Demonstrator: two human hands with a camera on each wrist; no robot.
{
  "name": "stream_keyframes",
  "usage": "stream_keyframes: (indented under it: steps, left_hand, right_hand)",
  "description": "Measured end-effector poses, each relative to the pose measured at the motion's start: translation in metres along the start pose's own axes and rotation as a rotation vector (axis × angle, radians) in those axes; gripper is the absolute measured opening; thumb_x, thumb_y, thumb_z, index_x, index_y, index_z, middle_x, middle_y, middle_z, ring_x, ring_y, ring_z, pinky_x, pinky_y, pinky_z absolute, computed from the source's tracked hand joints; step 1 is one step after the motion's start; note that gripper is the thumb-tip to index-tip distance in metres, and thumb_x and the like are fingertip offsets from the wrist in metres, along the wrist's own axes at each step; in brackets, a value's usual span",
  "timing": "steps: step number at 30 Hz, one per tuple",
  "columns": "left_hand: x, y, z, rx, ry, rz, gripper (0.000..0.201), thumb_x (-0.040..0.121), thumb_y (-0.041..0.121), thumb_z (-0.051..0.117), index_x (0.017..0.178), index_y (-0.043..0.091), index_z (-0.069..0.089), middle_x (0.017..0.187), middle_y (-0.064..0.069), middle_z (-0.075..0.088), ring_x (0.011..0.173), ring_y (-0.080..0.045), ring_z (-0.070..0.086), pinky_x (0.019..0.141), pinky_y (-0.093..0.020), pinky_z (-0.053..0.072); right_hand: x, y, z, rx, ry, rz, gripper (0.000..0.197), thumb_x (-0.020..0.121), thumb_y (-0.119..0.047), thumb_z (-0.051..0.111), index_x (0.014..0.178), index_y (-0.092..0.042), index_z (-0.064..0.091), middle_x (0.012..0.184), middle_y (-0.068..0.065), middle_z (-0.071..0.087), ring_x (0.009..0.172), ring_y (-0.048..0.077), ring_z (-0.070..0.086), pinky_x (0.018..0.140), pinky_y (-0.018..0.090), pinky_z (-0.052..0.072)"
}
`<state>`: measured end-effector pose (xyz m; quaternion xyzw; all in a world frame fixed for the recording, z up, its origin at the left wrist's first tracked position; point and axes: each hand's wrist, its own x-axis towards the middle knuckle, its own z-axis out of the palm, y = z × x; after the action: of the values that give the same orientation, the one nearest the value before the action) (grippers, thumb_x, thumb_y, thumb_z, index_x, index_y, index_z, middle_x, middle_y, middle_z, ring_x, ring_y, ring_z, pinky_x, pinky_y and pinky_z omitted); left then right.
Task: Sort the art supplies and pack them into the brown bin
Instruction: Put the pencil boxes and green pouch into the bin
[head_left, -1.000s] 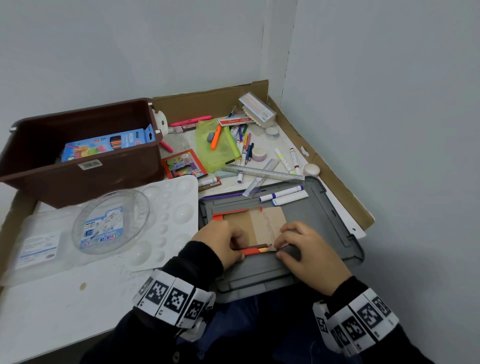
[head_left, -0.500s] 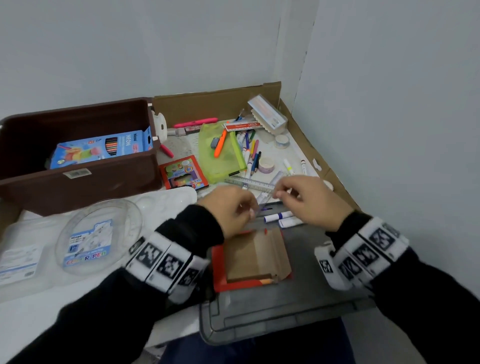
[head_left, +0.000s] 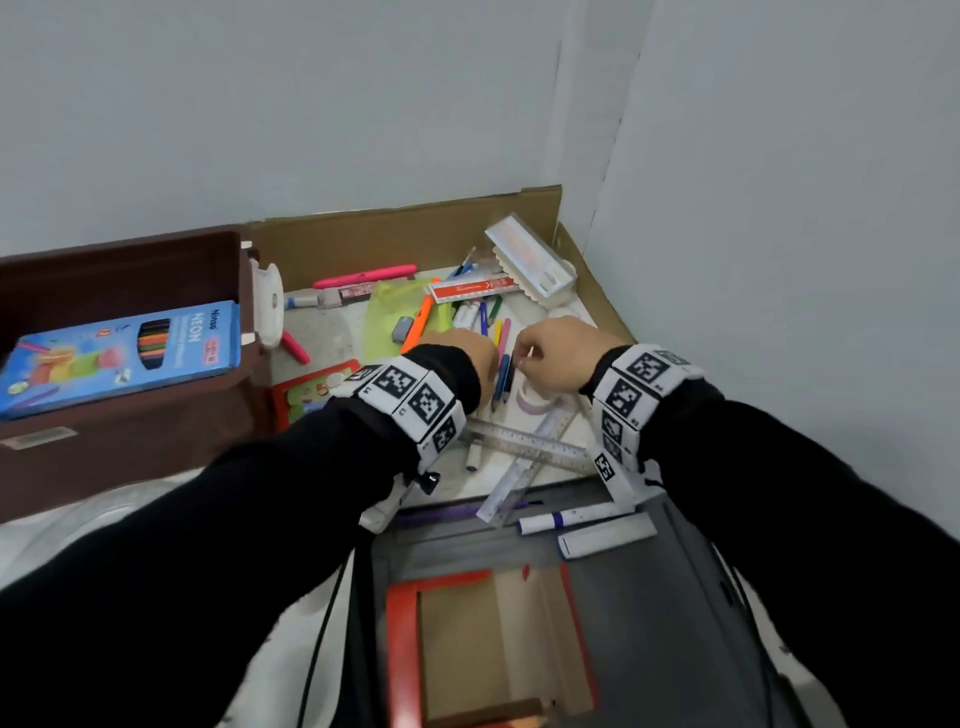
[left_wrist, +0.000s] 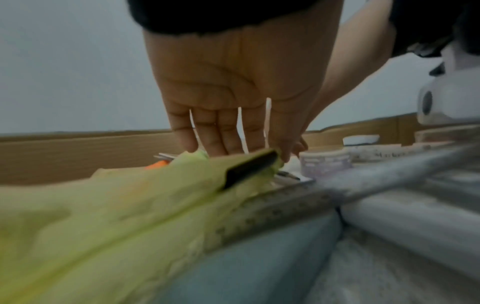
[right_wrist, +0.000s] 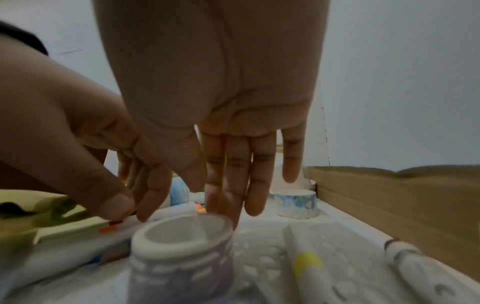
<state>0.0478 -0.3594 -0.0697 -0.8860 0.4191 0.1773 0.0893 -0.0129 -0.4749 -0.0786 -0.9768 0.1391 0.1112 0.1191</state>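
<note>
The brown bin (head_left: 130, 441) stands at the left with a blue neon pencil box (head_left: 130, 353) inside. Both hands hang over the loose coloured pencils (head_left: 501, 364) in the cardboard tray. My left hand (head_left: 470, 358) (left_wrist: 233, 144) points straight fingers down behind the green pouch (head_left: 389, 312) (left_wrist: 103, 216), its fingertips at the pencils. My right hand (head_left: 550, 358) (right_wrist: 233, 185) hangs just beside it with relaxed fingers above a purple tape roll (head_left: 537, 400) (right_wrist: 182, 257). Neither hand plainly holds anything.
A grey lid (head_left: 649, 623) lies nearest me with a red and brown cardboard pencil box (head_left: 493, 639) on it. Two clear rulers (head_left: 524, 441) and two white markers (head_left: 576, 519) lie between. A blue tape roll (right_wrist: 296, 203) sits by the cardboard wall (head_left: 405, 234).
Both hands left the cardboard pencil box on the grey lid and reached forward over the rulers to the loose pencils. The head view tilted down.
</note>
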Motion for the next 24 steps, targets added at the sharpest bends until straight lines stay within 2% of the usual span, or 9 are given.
stream_keyframes:
  steps: [4, 6, 9, 12, 14, 17, 19, 21, 24]
  left_hand:
    - [0.009, 0.007, 0.006, 0.120, 0.028, -0.028, 0.035, 0.088, 0.048, 0.051, 0.101, 0.016, 0.053, 0.086, -0.003, 0.053, 0.086, -0.024, 0.048, 0.076, -0.032, 0.035]
    - [0.013, 0.009, 0.009, 0.156, 0.029, -0.044, 0.045, 0.084, 0.057, 0.052, 0.107, 0.017, 0.051, 0.089, -0.002, 0.050, 0.099, -0.026, 0.048, 0.086, -0.037, 0.034]
    - [0.018, 0.010, 0.011, 0.134, 0.027, -0.070, 0.042, 0.087, 0.048, 0.054, 0.116, 0.018, 0.050, 0.103, -0.005, 0.055, 0.114, -0.028, 0.045, 0.094, -0.039, 0.032]
    - [0.019, 0.014, 0.010, 0.102, 0.037, -0.096, 0.030, 0.090, 0.033, 0.053, 0.115, 0.017, 0.052, 0.086, -0.003, 0.045, 0.112, -0.028, 0.047, 0.088, -0.039, 0.034]
    - [0.019, 0.018, 0.010, 0.100, 0.038, -0.103, 0.027, 0.090, 0.028, 0.052, 0.115, 0.016, 0.052, 0.085, -0.003, 0.042, 0.110, -0.028, 0.048, 0.085, -0.039, 0.035]
    - [0.018, 0.022, 0.013, 0.114, 0.072, -0.090, 0.028, 0.089, 0.028, 0.052, 0.114, 0.015, 0.053, 0.102, -0.007, 0.051, 0.109, -0.028, 0.049, 0.082, -0.039, 0.037]
    - [0.018, 0.022, 0.015, 0.118, 0.096, -0.076, 0.029, 0.088, 0.030, 0.053, 0.113, 0.016, 0.054, 0.111, -0.008, 0.050, 0.110, -0.028, 0.047, 0.082, -0.039, 0.036]
    - [0.018, 0.020, 0.015, 0.120, 0.104, -0.062, 0.027, 0.087, 0.027, 0.054, 0.111, 0.015, 0.055, 0.110, -0.008, 0.048, 0.110, -0.029, 0.046, 0.085, -0.040, 0.036]
    - [0.018, 0.018, 0.013, 0.105, 0.112, -0.070, 0.020, 0.087, 0.023, 0.054, 0.104, 0.013, 0.056, 0.108, -0.008, 0.049, 0.109, -0.028, 0.046, 0.087, -0.041, 0.035]
  right_hand:
    - [0.007, 0.002, 0.001, -0.136, 0.032, 0.018, 0.023, 0.093, -0.019, 0.045, 0.108, -0.017, 0.063, 0.112, 0.009, 0.061, 0.101, 0.027, 0.057, 0.076, 0.028, 0.042]
    - [0.009, 0.001, 0.002, -0.122, 0.023, 0.009, 0.024, 0.091, -0.010, 0.046, 0.108, -0.018, 0.060, 0.111, 0.009, 0.059, 0.098, 0.026, 0.057, 0.072, 0.027, 0.039]
    - [0.013, 0.001, 0.002, -0.102, -0.002, -0.033, 0.036, 0.087, 0.001, 0.044, 0.111, -0.021, 0.057, 0.112, 0.010, 0.056, 0.097, 0.026, 0.056, 0.071, 0.028, 0.038]
    - [0.016, 0.000, 0.003, -0.090, -0.030, -0.057, 0.041, 0.085, 0.004, 0.045, 0.114, -0.022, 0.057, 0.113, 0.011, 0.056, 0.098, 0.027, 0.057, 0.075, 0.031, 0.044]
    - [0.015, -0.001, 0.003, -0.102, -0.032, -0.060, 0.040, 0.085, 0.003, 0.047, 0.117, -0.020, 0.058, 0.113, 0.011, 0.058, 0.100, 0.028, 0.057, 0.075, 0.031, 0.044]
    - [0.014, -0.002, 0.002, -0.137, -0.014, -0.051, 0.031, 0.085, 0.001, 0.048, 0.110, -0.014, 0.059, 0.108, 0.010, 0.060, 0.097, 0.028, 0.058, 0.070, 0.028, 0.040]
    - [0.015, -0.002, 0.001, -0.162, -0.034, -0.004, 0.027, 0.085, 0.000, 0.049, 0.107, -0.011, 0.058, 0.107, 0.010, 0.059, 0.096, 0.027, 0.057, 0.070, 0.028, 0.039]
    - [0.016, 0.001, 0.002, -0.182, -0.066, 0.039, 0.021, 0.084, 0.000, 0.051, 0.101, -0.010, 0.058, 0.106, 0.010, 0.059, 0.091, 0.026, 0.055, 0.071, 0.028, 0.040]
    - [0.017, 0.010, 0.004, -0.131, -0.024, 0.026, 0.016, 0.081, 0.001, 0.052, 0.084, -0.014, 0.053, 0.097, 0.009, 0.058, 0.087, 0.026, 0.057, 0.069, 0.030, 0.044]
